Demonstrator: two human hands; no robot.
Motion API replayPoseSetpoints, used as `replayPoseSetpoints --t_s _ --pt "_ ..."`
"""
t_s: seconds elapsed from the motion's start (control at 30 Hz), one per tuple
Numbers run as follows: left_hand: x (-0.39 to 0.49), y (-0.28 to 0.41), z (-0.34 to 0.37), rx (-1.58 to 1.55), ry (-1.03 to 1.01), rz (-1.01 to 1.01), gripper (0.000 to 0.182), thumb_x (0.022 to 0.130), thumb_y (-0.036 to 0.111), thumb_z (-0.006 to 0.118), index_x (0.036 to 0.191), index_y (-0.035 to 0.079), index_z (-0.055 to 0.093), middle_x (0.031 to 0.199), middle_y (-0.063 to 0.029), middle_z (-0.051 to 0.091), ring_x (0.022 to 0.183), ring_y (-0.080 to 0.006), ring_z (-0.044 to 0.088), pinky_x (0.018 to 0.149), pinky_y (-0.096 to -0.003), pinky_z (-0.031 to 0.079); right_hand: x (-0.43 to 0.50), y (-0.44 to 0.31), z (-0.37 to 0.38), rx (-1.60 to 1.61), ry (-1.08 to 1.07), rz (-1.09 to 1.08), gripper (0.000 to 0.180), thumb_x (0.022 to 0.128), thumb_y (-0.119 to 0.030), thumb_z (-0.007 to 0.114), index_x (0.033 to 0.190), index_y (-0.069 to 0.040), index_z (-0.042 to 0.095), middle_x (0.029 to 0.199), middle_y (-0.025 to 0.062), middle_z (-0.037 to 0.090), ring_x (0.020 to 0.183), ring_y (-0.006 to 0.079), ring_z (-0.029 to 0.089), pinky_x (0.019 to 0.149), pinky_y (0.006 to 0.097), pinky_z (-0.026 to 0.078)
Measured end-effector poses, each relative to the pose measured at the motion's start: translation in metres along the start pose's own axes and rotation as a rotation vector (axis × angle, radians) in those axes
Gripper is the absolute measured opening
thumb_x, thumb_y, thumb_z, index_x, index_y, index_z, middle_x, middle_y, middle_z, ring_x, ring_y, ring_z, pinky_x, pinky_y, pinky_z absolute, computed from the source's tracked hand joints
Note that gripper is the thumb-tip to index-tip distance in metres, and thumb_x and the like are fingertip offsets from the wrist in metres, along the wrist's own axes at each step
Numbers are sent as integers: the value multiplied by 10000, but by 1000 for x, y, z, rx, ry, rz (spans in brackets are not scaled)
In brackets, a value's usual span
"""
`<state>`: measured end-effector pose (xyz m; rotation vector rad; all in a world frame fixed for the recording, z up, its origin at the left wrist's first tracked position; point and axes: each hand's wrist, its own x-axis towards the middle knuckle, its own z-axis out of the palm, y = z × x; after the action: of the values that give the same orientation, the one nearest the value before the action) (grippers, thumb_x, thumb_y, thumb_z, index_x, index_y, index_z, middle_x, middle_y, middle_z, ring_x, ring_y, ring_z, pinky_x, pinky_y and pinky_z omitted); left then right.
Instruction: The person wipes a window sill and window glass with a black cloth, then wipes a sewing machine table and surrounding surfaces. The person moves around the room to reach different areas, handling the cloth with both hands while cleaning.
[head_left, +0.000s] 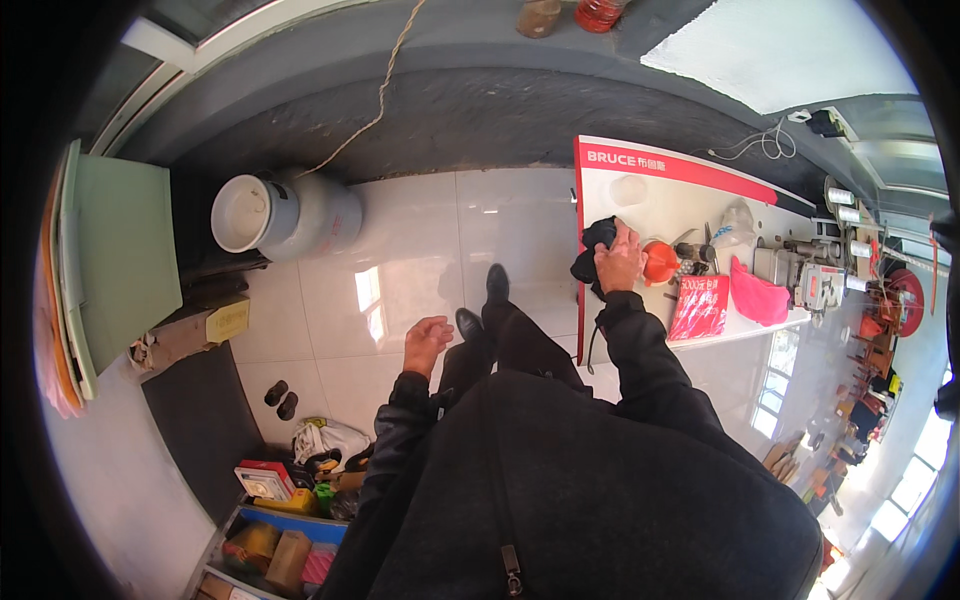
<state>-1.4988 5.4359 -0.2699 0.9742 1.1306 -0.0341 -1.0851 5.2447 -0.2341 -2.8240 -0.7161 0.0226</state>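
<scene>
My right hand (621, 259) is at the left end of a white sewing machine table (675, 199), its fingers closed on a bundle of black cloth (598, 234). Part of the cloth hangs at the table's edge. Just right of that hand sits an orange-red round container (660, 262). A red printed packet (698, 306) and a bright pink cloth (757, 292) lie further right, near the sewing machine (817, 287). My left hand (427, 343) hangs over the tiled floor, holding nothing, its fingers loosely bent.
A clear plastic bag (735, 223) and small tools lie on the table. Thread cones (840, 196) stand beyond the machine. On the floor at left are a white bucket (247, 214), a carton (184, 337) and a pair of dark shoes (282, 400). Filled shelves (247, 517) stand at lower left.
</scene>
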Motion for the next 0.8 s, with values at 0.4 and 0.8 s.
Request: replayPoseSetpoints --t_s 0.4,0.8 --pt "11 14 25 21 17 -39 361 1176 284 597 1423 50 716 1301 -141 821 1146 -230 791 999 -381 596 91 8 -50 -12 145 -132 731 892 -415 856 1548 -181 632 1431 149 713 1227 399 751 1015 611 550" --pt "21 26 37 -16 59 -43 334 1172 168 547 1418 17 715 1250 -138 834 1085 -218 788 940 -363 618 165 87 -56 -545 -223 239 599 911 -297 806 1454 -116 631 1389 160 713 1276 372 740 1093 638 501"
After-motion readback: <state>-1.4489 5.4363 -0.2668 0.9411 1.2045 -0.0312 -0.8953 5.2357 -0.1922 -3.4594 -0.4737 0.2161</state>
